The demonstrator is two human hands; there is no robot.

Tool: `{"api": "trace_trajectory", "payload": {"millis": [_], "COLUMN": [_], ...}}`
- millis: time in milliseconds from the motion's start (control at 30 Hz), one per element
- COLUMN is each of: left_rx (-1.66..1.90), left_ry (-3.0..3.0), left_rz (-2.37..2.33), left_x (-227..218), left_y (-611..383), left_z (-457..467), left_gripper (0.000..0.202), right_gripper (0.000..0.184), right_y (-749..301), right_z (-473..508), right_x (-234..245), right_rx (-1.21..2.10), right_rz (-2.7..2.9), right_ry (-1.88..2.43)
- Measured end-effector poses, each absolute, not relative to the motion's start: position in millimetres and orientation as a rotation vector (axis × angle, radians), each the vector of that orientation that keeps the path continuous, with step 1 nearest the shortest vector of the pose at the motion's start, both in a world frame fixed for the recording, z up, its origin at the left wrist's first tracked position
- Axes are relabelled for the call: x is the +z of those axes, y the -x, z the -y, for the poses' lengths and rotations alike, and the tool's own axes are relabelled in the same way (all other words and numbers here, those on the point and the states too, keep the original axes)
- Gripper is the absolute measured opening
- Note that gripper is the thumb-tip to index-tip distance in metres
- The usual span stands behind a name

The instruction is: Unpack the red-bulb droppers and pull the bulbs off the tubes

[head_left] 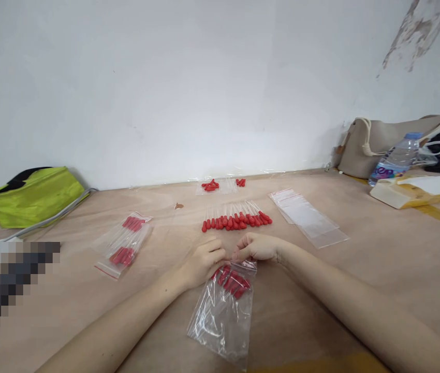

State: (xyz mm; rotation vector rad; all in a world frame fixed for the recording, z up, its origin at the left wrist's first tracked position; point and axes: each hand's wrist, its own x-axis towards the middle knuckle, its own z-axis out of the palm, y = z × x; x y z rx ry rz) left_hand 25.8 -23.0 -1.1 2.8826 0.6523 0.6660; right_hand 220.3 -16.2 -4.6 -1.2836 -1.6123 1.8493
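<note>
A clear zip bag [223, 324] lies in front of me, its zip edge toward the wall. Several red-ended pieces [233, 282] show inside it, near that edge. My left hand [206, 261] is closed on the left of the bag's top edge, fingers curled. Opposite it, my right hand [254, 247] pinches the same edge with thumb and forefinger. The fingertips of both hands nearly meet. Just beyond them is a row of thin pale sticks with red bulb ends [237, 221], the red ends facing me.
To the left lies a filled zip bag [122, 243] of red-ended sticks. Flat zip bags [307, 217] lie at right. Near the wall is another bag [216, 186] with red pieces. A yellow-green pouch [37, 197], a grey bag [391, 140] and a water bottle [396, 158] stand farther out.
</note>
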Motion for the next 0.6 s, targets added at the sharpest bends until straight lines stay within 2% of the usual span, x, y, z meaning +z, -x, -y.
{"api": "trace_trajectory", "payload": {"millis": [267,600], "left_rx": [0.684,0.705], "left_ry": [-3.068,-3.061], "left_rz": [-0.517,-0.469], "left_x": [2.2,-4.7], "left_y": [-27.5,-24.6], "left_z": [22.4,15.3], "left_gripper": [0.034,0.030], "right_gripper": [0.019,0.023], "right_y": [-212.9,-201.2], "right_z": [21.2,25.5], "right_x": [-8.1,-10.0], "right_rx": [1.478,1.236], "right_rz": [1.862,1.879], "right_ry": [1.368,1.513]}}
